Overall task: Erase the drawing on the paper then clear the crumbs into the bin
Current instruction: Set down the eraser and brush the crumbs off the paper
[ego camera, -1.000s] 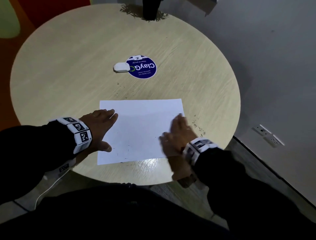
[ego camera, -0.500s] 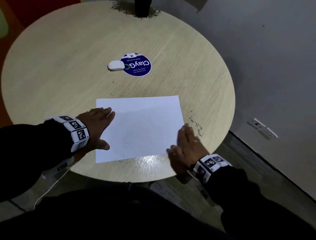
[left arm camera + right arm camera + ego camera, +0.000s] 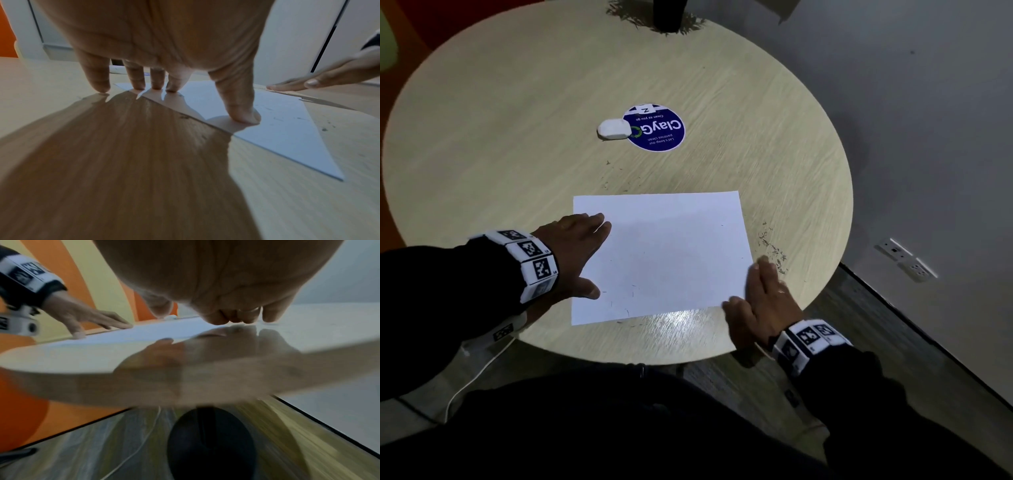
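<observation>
**White paper held flat on a round table, crumbs scattered at its right edge**

Pale wood grain covers the round table (image 3: 517,102) I am looking down on. A white sheet of paper (image 3: 671,246) lies flat near the table's near edge, and I see no drawing on it, only a few tiny dark specks toward its near left part. My left hand (image 3: 575,253) rests on the paper's left edge with straight, spread fingers; from the left wrist view the thumb (image 3: 242,113) and three fingertips press down on the sheet while the little finger touches bare table just beside it. It grips nothing. My right hand (image 3: 760,301) lies flat at the paper's near right corner, fingers straight and together, holding nothing; its wrist hangs past the table's edge. Just beyond its fingertips, dark eraser crumbs (image 3: 774,250) are strewn on the wood beside the paper's right edge. A few more crumbs (image 3: 616,174) sit beyond the paper's far edge. Farther off, a white eraser (image 3: 613,129) lies touching a round blue sticker (image 3: 657,128) printed "ClayGo". I see no bin that I can identify. A dark object (image 3: 667,13) stands at the table's far rim, cut off by the frame.
</observation>
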Motion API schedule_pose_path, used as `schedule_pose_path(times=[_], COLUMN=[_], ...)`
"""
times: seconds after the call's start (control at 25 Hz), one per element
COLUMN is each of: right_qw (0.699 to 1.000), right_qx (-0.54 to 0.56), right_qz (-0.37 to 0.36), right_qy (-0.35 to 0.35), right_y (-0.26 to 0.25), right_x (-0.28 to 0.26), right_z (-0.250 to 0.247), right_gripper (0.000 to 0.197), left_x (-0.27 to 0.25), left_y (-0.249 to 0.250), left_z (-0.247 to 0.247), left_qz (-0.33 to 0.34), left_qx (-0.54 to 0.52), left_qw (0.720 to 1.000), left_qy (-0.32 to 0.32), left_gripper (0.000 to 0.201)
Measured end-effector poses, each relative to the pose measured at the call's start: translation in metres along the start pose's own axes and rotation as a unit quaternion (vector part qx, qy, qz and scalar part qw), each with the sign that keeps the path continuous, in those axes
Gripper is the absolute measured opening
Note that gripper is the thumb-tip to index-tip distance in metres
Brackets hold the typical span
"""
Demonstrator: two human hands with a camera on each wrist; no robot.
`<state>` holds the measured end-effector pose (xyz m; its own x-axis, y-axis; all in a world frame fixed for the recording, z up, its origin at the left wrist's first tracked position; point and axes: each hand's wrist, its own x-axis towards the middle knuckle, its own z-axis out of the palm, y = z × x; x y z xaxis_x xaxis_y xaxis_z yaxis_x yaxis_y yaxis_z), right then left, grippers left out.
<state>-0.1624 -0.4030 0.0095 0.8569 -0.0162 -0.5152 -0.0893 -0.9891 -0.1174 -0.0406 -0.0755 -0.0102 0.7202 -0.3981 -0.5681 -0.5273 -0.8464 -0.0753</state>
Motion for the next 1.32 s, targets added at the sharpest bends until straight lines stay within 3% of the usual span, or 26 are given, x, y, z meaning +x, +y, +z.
schedule_pose_path(times=[0.16, 0.28, 0.36, 0.4, 0.48, 0.56, 0.64, 0.76, 0.92, 0.96, 1.08, 1.2, 1.32], right_qw=[0.989, 0.995, 0.995, 0.995, 0.990, 0.986, 0.981, 0.987, 0.999, 0.999, 0.993, 0.984, 0.993], right_qx=[0.015, 0.039, 0.002, -0.039, -0.097, -0.041, 0.013, 0.002, 0.019, -0.016, -0.044, 0.007, 0.020], right_qz=[-0.145, -0.094, -0.079, -0.080, -0.102, -0.162, -0.195, -0.159, 0.029, 0.025, -0.111, -0.179, -0.111], right_qy=[-0.021, 0.007, 0.061, 0.048, -0.014, 0.020, -0.002, 0.022, 0.041, 0.036, 0.022, -0.014, 0.027], right_y=[-0.072, -0.053, -0.013, 0.000, -0.016, -0.064, -0.106, -0.090, -0.013, -0.009, -0.063, -0.116, -0.087], right_x=[0.016, 0.030, 0.040, 0.044, 0.050, 0.051, 0.047, 0.056, 0.077, 0.081, 0.081, 0.071, 0.080], right_z=[0.007, 0.006, -0.003, -0.007, -0.011, 0.001, 0.008, 0.004, -0.024, -0.028, -0.021, -0.005, -0.009], right_gripper=[0.081, 0.078, 0.061, 0.052, 0.073, 0.083, 0.083, 0.084, 0.080, 0.080, 0.097, 0.082, 0.084], left_x=[0.001, 0.001, 0.002, 0.002, 0.002, 0.002, 0.001, 0.000, 0.001, 0.000, 0.002, 0.002, 0.002], left_y=[0.000, -0.001, -0.001, -0.001, 0.000, 0.001, 0.002, 0.002, 0.002, 0.002, 0.002, 0.003, 0.003], left_z=[0.000, 0.001, 0.001, 0.000, -0.001, -0.003, -0.005, -0.005, -0.003, -0.003, -0.004, -0.003, -0.001], left_qz=[0.000, -0.003, -0.004, -0.003, -0.005, -0.008, -0.011, -0.010, -0.013, -0.013, -0.012, -0.014, -0.016], left_qx=[0.005, 0.003, 0.011, 0.014, 0.017, 0.021, 0.022, 0.018, 0.016, 0.017, 0.020, 0.027, 0.017], left_qw=[1.000, 1.000, 1.000, 1.000, 1.000, 0.999, 0.999, 0.999, 0.999, 0.999, 0.999, 0.999, 0.999], left_qy=[0.000, -0.001, -0.009, -0.013, -0.019, -0.023, -0.026, -0.027, -0.025, -0.026, -0.033, -0.028, -0.022], left_gripper=[0.121, 0.122, 0.122, 0.122, 0.122, 0.121, 0.120, 0.120, 0.122, 0.122, 0.121, 0.121, 0.122])
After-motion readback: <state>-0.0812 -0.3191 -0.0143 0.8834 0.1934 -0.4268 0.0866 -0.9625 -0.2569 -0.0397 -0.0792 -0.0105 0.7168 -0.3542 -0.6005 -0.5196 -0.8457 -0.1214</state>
